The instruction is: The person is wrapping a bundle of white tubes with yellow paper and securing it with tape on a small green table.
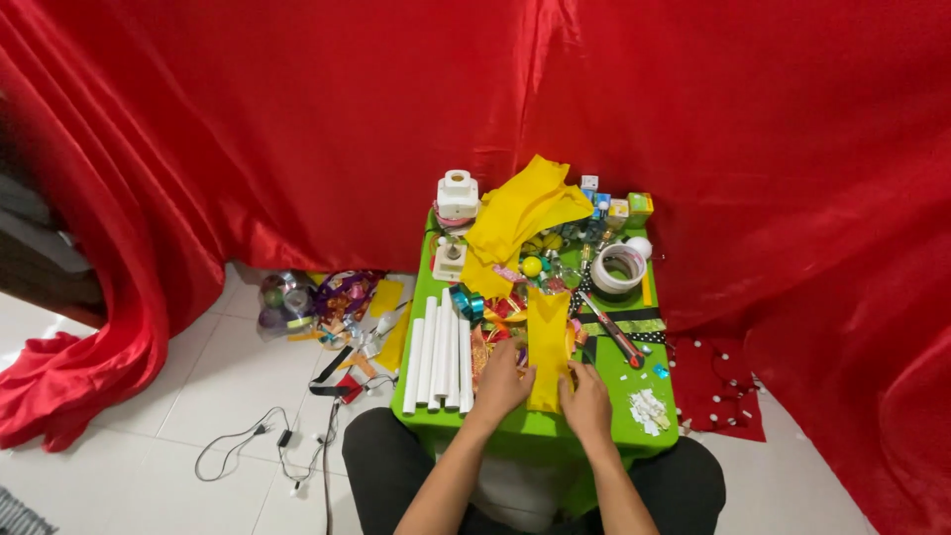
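A long yellow strip of cloth or paper point(548, 337) lies lengthwise on the small green table point(634, 436). My left hand point(503, 381) grips its left edge near the lower end. My right hand point(586, 401) pinches the strip's lower right corner. Both hands rest on the table's near part, close together. A larger crumpled yellow sheet point(520, 218) lies at the far end of the table.
White tubes point(439, 357) lie side by side at the table's left. A roll of tape point(619, 267), a red-handled tool point(616, 337), ribbons, small boxes and white scraps point(649, 409) crowd the table. Shiny ribbons point(317, 302) and cables point(282, 441) lie on the tiled floor; red curtain behind.
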